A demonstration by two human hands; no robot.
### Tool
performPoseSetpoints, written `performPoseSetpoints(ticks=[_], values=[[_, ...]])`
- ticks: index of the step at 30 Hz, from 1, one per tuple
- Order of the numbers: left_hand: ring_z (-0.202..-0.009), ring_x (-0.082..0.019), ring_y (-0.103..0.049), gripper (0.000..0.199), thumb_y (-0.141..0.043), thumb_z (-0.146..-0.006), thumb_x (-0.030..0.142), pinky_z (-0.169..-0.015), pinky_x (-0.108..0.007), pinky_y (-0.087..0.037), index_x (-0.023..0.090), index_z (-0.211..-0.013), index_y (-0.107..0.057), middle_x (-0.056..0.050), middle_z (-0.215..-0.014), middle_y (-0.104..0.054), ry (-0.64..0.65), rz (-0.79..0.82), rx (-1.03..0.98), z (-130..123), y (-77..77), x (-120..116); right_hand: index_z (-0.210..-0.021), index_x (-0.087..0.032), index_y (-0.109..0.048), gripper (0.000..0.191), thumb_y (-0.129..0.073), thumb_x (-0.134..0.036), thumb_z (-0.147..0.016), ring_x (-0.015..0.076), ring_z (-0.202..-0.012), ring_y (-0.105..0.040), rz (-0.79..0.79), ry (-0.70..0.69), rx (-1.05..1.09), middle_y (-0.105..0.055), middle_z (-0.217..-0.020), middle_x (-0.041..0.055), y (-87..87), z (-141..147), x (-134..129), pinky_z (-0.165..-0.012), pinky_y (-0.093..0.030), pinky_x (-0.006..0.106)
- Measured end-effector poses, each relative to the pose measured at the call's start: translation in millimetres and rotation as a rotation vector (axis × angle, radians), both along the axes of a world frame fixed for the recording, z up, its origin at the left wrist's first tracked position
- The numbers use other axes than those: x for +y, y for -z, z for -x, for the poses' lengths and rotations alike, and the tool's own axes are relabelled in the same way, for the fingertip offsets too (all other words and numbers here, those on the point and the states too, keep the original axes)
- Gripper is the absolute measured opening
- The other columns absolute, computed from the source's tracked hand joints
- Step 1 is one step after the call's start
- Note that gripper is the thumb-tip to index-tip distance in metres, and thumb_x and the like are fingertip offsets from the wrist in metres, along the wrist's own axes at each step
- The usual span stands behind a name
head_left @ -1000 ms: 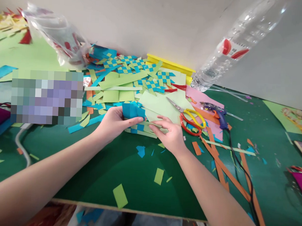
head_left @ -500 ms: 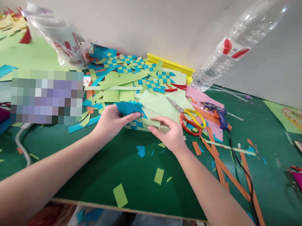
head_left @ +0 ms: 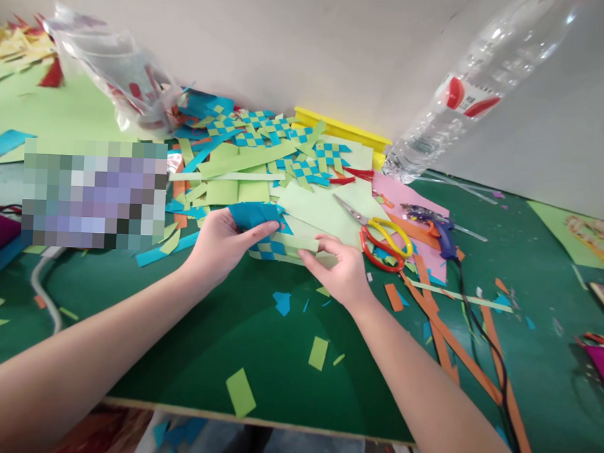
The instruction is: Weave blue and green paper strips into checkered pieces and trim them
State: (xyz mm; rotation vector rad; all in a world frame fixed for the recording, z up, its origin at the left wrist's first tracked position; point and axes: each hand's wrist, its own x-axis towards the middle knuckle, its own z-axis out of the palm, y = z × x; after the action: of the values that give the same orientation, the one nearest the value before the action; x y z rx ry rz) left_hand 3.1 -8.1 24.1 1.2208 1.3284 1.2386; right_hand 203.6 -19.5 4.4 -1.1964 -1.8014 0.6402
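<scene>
Crosswise in long axis, woven paper (head_left: 271, 246) in pinch of left hand (head_left: 222, 243) and right hand (head_left: 346, 270).

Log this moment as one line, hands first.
left hand: holding blue-and-green woven paper | right hand: pinching light-green paper strip | nearby: red-and-yellow-handled scissors, glue gun

2 bare arms reach forward from the lower corners, the left forearm (head_left: 112, 318) and right forearm (head_left: 420, 385) slanting inward. the left hand (head_left: 218, 243) grips with its thumb stretched rightward, most fingers hidden. near but apart, the right hand (head_left: 343, 265) pinches between thumb and bent fingers, pointing left.
</scene>
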Motion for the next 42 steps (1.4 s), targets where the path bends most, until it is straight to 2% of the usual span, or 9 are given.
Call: performPoseSetpoints(ticks=[5, 12, 20, 23, 26, 30, 34, 38, 42], values=[[-0.07, -0.017, -0.067, 0.021, -0.081, -0.065, 0.039, -0.063, -0.026, -0.057, 0.021, -0.072, -0.072, 0.0, -0.078, -0.074, -0.039, -0.007, -0.046, 0, 0.3, 1, -0.093, -0.021, -0.071, 0.029, -0.072, -0.043, -0.074, 0.0218, -0.095, -0.066, 0.119, -0.088, -0.011, -0.072, -0.094, 0.0052, -1.6, -1, 0, -0.089, -0.052, 0.037], [-0.071, -0.019, -0.067, 0.025, -0.081, -0.064, 0.042, -0.063, -0.028, -0.057, 0.021, -0.074, -0.072, -0.002, -0.08, -0.075, -0.036, 0.0, -0.008, 1, 2.0, 1, -0.08, -0.023, -0.072, 0.017, -0.064, -0.038, -0.083, 0.0197, -0.09, -0.066, 0.063, -0.111, -0.06, -0.071, -0.077, 0.0015, 4.8, -2, 3, -0.092, -0.051, 0.039], [-0.072, -0.019, -0.068, 0.026, -0.08, -0.064, 0.042, -0.063, -0.027, -0.058, 0.02, -0.076, -0.072, -0.002, -0.081, -0.075, -0.075, 0.015, -0.006, 0, -1.0, 1, -0.067, -0.022, -0.065, 0.029, -0.056, -0.039, -0.089, 0.0144, -0.074, -0.06, 0.019, -0.148, -0.124, -0.062, -0.061, -0.0025, 4.9, -2, 5, -0.105, -0.042, 0.041], [-0.074, -0.021, -0.069, 0.028, -0.08, -0.065, 0.042, -0.065, -0.029, -0.059, 0.019, -0.079, -0.072, -0.003, -0.083, -0.075, -0.078, 0.023, 0.004, 0, -1.3, 1, -0.064, -0.021, -0.06, 0.033, -0.053, -0.04, -0.09, 0.014, -0.069, -0.058, -0.004, -0.136, -0.137, -0.059, -0.06, -0.0022, 3.5, -1, 5, -0.101, -0.044, 0.041], [-0.075, -0.021, -0.07, 0.029, -0.08, -0.064, 0.042, -0.064, -0.029, -0.059, 0.019, -0.078, -0.072, -0.004, -0.084, -0.075, -0.053, 0.042, -0.037, 0, 0.6, 1, -0.077, -0.021, -0.063, 0.025, -0.06, -0.045, -0.083, 0.0171, -0.078, -0.06, 0.006, -0.076, -0.11, -0.063, -0.073, 0.0008, 0.0, -1, 3, -0.087, -0.05, 0.037], [-0.07, -0.021, -0.069, 0.034, -0.082, -0.062, 0.042, -0.059, -0.03, -0.059, 0.018, -0.084, -0.072, -0.005, -0.084, -0.075, -0.001, 0.111, -0.081, 1, 3.5, 0, -0.094, -0.021, -0.064, 0.035, -0.069, -0.049, -0.074, 0.0204, -0.087, -0.064, 0.159, -0.105, -0.033, -0.068, -0.088, 0.0043, -4.6, -2, 1, -0.08, -0.052, 0.034], [-0.071, -0.021, -0.068, 0.036, -0.081, -0.063, 0.044, -0.061, -0.03, -0.058, 0.016, -0.084, -0.072, -0.006, -0.083, -0.074, 0.054, 0.147, -0.068, 0, 2.1, 0, -0.086, -0.02, -0.065, 0.031, -0.065, -0.05, -0.08, 0.0177, -0.075, -0.065, 0.224, -0.123, -0.021, -0.068, -0.076, 0.0017, -3.9, -3, 1, -0.069, -0.053, 0.03], [-0.086, -0.02, -0.068, 0.038, -0.069, -0.075, 0.05, -0.074, -0.029, -0.057, 0.019, -0.098, -0.07, -0.005, -0.093, -0.073, 0.049, 0.106, -0.167, -2, 1.5, 2, -0.077, -0.019, -0.063, 0.031, -0.064, -0.05, -0.08, 0.0172, -0.07, -0.064, 0.177, -0.005, -0.003, -0.066, -0.07, 0.0007, -1.9, -4, 4, -0.066, -0.05, 0.028], [-0.093, -0.017, -0.066, 0.036, -0.064, -0.08, 0.05, -0.082, -0.026, -0.054, 0.019, -0.099, -0.068, -0.004, -0.098, -0.071, 0.034, 0.112, -0.137, -2, 3.7, 5, -0.071, -0.02, -0.06, 0.029, -0.063, -0.046, -0.081, 0.0169, -0.071, -0.064, 0.135, 0.102, 0.044, -0.066, -0.07, 0.0005, -2.0, -5, 5, -0.066, -0.049, 0.028]])
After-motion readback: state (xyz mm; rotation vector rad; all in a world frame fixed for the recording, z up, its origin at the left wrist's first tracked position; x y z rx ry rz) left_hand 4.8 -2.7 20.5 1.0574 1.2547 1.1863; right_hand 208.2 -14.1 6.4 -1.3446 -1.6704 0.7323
